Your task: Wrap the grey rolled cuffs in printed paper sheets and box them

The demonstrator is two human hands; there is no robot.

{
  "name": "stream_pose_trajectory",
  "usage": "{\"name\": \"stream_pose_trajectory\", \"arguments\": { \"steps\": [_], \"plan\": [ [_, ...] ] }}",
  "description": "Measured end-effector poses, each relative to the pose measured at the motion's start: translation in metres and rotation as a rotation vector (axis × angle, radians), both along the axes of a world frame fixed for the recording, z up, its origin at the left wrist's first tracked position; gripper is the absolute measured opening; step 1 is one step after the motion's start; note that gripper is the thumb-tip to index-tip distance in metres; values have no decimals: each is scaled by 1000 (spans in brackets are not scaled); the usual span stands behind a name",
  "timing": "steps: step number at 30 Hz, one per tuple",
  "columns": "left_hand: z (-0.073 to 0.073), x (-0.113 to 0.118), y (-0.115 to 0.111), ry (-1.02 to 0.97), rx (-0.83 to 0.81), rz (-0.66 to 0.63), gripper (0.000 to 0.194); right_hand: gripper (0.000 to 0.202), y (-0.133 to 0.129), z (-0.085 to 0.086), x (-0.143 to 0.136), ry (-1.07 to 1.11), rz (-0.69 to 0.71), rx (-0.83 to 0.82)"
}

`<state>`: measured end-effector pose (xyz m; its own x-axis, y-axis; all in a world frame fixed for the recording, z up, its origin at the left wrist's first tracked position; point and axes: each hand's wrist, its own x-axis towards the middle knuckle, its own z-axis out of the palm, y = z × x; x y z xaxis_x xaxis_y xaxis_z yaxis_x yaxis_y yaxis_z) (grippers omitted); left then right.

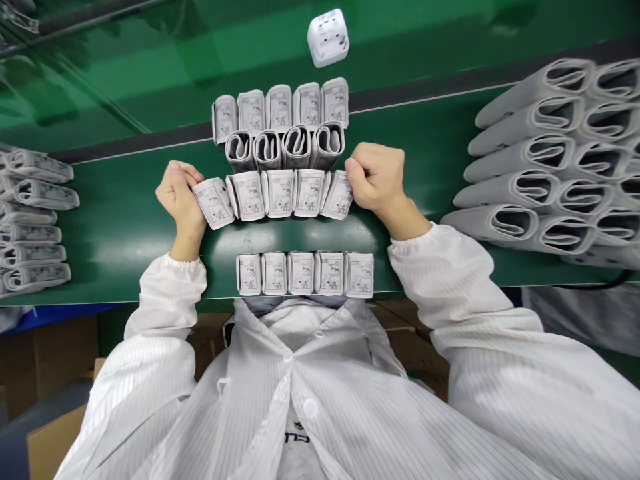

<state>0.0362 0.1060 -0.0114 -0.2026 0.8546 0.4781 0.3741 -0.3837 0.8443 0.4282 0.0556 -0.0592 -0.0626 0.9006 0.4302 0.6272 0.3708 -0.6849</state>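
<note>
A row of several folded, printed packets (pixel 280 193) lies across the middle of the green bench. My left hand (pixel 181 193) is closed at the row's left end, its fingers on the tilted end packet (pixel 215 202). At the right end my right hand (pixel 377 175) is curled closed, thumb and finger against the last packet (pixel 337 195). Just behind stand rolled packets (pixel 299 147) with their folded ends up, and behind those lies another printed row (pixel 279 108). A separate row of packets (pixel 301 273) sits along the near bench edge.
Large stacks of folded grey pieces (pixel 555 153) fill the bench's right side. More folded packets (pixel 37 220) are stacked at the far left. A white plug adapter (pixel 328 38) rests on the green surface at the back. Cardboard boxes (pixel 55 433) are below the bench.
</note>
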Motion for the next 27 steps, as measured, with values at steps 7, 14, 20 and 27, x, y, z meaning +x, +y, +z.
{"name": "stream_pose_trajectory", "arguments": {
  "steps": [7,14,20,27],
  "plan": [
    [0,2,2,-87,52,-3,78,74,-2,15,-10,4,-27,24],
    [1,1,4,-103,15,-50,78,73,-2,15,-9,4,-23,4],
    [4,3,3,-44,27,8,79,71,0,7,-6,41,-11,19],
    [-3,-4,6,-61,-45,-60,77,74,-1,14,-9,8,-39,46]
  ]
}}
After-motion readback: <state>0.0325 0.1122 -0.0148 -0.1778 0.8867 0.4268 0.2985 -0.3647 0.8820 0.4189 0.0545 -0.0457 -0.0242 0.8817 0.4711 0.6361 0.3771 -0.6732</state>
